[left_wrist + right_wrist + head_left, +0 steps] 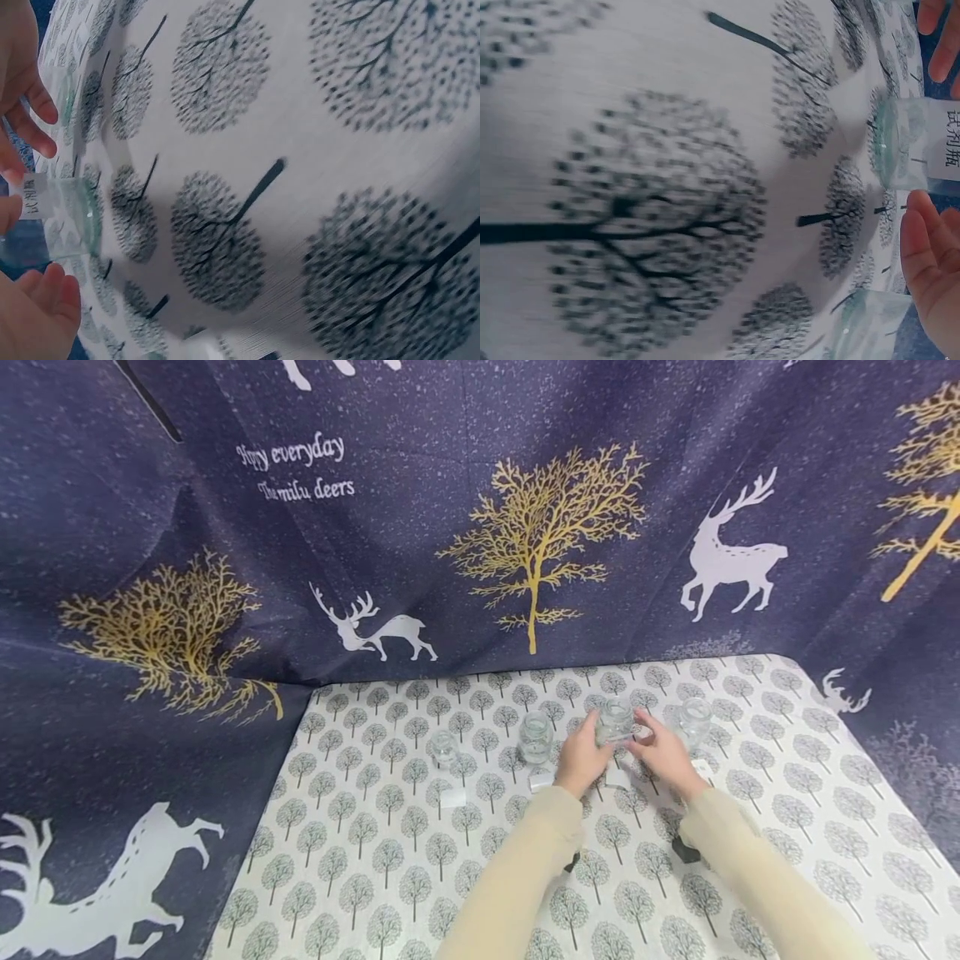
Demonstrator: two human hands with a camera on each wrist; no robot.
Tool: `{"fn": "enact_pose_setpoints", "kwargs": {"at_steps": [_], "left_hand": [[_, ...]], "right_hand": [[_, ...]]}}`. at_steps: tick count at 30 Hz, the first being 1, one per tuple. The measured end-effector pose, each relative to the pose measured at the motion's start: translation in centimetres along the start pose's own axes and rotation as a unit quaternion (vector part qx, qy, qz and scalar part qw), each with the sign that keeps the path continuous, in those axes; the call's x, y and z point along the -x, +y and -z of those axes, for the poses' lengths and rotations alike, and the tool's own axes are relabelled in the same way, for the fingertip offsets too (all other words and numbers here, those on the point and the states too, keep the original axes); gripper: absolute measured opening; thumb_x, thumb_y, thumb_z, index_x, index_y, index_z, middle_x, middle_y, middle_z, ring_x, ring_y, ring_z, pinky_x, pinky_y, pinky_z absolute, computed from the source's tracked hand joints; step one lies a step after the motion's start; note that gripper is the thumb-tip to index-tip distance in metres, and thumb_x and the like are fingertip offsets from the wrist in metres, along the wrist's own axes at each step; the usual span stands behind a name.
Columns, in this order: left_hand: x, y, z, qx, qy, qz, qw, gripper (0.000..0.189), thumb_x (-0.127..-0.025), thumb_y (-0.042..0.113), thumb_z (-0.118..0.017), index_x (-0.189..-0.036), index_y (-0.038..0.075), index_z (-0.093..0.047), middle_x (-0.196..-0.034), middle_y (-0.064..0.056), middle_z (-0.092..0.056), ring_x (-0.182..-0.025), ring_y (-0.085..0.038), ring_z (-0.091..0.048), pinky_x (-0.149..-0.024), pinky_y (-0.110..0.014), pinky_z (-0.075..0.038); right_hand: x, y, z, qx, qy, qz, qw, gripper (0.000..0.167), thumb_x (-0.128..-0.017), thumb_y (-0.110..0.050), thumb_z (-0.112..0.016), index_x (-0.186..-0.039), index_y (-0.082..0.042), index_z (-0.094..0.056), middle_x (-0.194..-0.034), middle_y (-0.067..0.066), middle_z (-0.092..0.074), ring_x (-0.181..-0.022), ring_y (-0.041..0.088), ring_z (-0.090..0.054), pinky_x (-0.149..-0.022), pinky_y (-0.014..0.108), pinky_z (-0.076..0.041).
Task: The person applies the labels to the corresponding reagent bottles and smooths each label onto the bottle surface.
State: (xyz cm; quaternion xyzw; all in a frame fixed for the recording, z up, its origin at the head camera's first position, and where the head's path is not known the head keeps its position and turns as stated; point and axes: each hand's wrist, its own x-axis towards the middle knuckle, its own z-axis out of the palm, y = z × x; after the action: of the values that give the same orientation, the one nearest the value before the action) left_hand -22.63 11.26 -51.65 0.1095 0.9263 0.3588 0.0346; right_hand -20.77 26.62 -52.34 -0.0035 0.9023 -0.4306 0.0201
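Both hands are at a clear glass jar (617, 718), one on each side of it. My left hand (583, 756) holds its left side with fingers curved about the glass, and my right hand (666, 758) holds its right side. The thumbs are in front, close to a white label (34, 196) with dark printed characters on the jar. In the right wrist view, the label (946, 135) is seen against the jar's glass (901, 142), with right fingers (934, 274) along one edge. Whether the jar's base rests on the cloth cannot be told.
Other clear glass jars stand in the row: one nearby (536, 737), a smaller one (444, 748) farther left, another (695, 722) beyond my right hand. White paper pieces (453, 797) lie before the jars. The table has a tree-print cloth (360, 860); a dark deer-print curtain (420, 527) hangs behind.
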Motion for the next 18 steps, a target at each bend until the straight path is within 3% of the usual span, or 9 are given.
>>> {"fn": "enact_pose_setpoints", "kwargs": {"at_steps": [3,8,18], "left_hand": [[-0.44,0.12,0.29,-0.028,-0.023,-0.018,0.9992,0.067,-0.082,0.037,-0.059,-0.139,0.023,-0.026,-0.138,0.002,-0.04,-0.122,-0.018,-0.044,-0.1,-0.032,-0.036],[-0.75,0.31,0.45,-0.052,-0.042,-0.017,0.9976,0.07,-0.08,0.039,-0.06,-0.139,0.026,-0.024,-0.138,0.003,-0.039,-0.123,-0.016,-0.042,-0.1,-0.032,-0.036],[-0.56,0.13,0.08,-0.066,-0.019,-0.021,0.9974,0.07,-0.078,0.042,-0.059,-0.138,0.022,-0.029,-0.135,0.003,-0.043,-0.117,-0.018,-0.048,-0.096,-0.036,-0.041]], "right_hand": [[-0.69,-0.07,0.16,-0.002,-0.013,0.005,0.9999,0.067,-0.084,-0.021,-0.058,-0.138,-0.002,-0.022,-0.134,0.027,-0.035,-0.096,0.037,-0.056,-0.072,0.04,-0.052],[-1.09,-0.03,0.32,0.0,-0.018,0.004,0.9998,0.069,-0.083,-0.024,-0.06,-0.137,-0.001,-0.024,-0.13,0.029,-0.037,-0.093,0.035,-0.057,-0.071,0.038,-0.052],[-0.95,0.04,-0.21,0.024,0.01,0.023,0.9994,0.069,-0.079,-0.023,-0.064,-0.134,-0.001,-0.029,-0.122,0.029,-0.045,-0.083,0.032,-0.061,-0.065,0.036,-0.052]]}}
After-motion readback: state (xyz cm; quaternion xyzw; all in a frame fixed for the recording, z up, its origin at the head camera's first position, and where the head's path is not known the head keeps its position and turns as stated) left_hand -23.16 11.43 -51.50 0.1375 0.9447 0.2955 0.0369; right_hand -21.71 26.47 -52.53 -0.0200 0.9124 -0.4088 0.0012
